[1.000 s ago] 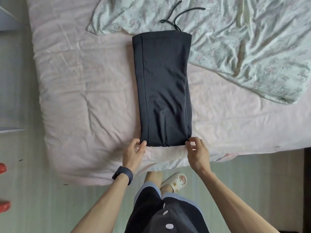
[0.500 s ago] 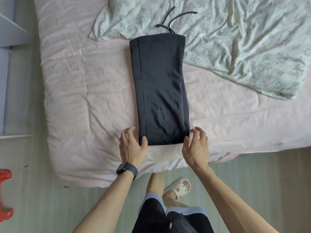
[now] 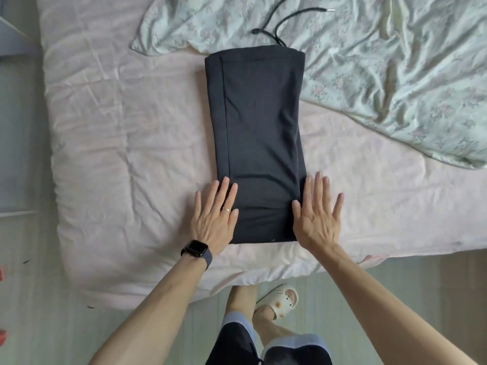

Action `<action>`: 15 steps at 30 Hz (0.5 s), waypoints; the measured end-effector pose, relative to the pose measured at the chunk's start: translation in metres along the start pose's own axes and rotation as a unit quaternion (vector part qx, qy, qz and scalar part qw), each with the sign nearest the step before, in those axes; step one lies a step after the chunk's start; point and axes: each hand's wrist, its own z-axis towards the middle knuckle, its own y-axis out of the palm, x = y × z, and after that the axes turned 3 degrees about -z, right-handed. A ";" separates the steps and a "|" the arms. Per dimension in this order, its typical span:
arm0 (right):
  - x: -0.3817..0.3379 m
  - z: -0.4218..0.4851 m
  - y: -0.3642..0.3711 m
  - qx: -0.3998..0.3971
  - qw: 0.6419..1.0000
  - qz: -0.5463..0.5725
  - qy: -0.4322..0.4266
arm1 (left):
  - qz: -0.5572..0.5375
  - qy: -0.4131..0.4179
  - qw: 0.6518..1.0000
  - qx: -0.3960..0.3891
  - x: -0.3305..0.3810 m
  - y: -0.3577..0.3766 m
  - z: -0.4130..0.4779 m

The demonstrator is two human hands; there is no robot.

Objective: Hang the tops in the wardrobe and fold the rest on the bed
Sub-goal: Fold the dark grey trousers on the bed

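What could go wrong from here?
The black drawstring cords trail loose onto the pale green floral quilt; they may poke out of the next fold. The left hand and right hand lie flat at both sides of the dark folded cloth garment, with no grip; sliding them could skew the layers.

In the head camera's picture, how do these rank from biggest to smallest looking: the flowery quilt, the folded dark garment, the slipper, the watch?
1. quilt, even though the frame cuts it off
2. garment
3. slipper
4. watch
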 end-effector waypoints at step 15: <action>-0.005 -0.034 -0.014 -0.021 0.958 -0.040 -0.284 | -0.033 0.105 0.990 -0.093 0.031 -0.004 -0.049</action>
